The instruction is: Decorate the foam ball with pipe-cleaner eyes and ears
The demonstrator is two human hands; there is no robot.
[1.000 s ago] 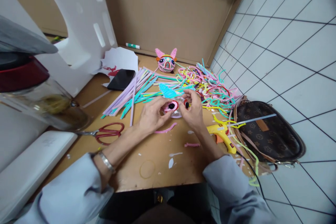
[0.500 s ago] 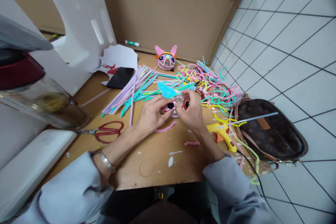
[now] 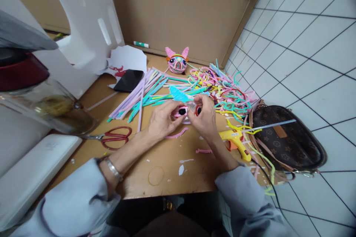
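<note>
Between my two hands is a small pipe-cleaner animal head (image 3: 183, 111) with blue ears, black eyes and red and pink trim. My left hand (image 3: 164, 117) grips its left side, thumb and fingers pinched by the left eye. On the other side, my right hand (image 3: 204, 116) is closed round the head, with its thumb near the middle of the face. Fingers hide much of the face. Just below lies a curved pink pipe cleaner (image 3: 178, 133). Beyond my hands sits a similar head with pink ears (image 3: 177, 63).
Straight pipe cleaners (image 3: 133, 98) and a tangled pile (image 3: 228, 89) lie behind. Red-handled scissors (image 3: 115, 138) and a black phone (image 3: 129, 80) are left. A yellow glue gun (image 3: 236, 142) with its cord and a brown bag (image 3: 286, 137) are right. A jug (image 3: 50, 107) stands far left.
The view has shifted slightly. My hands stay on the blue-eared head, which is tilted a little differently, its blue ear sitting slightly lower behind my fingers.
</note>
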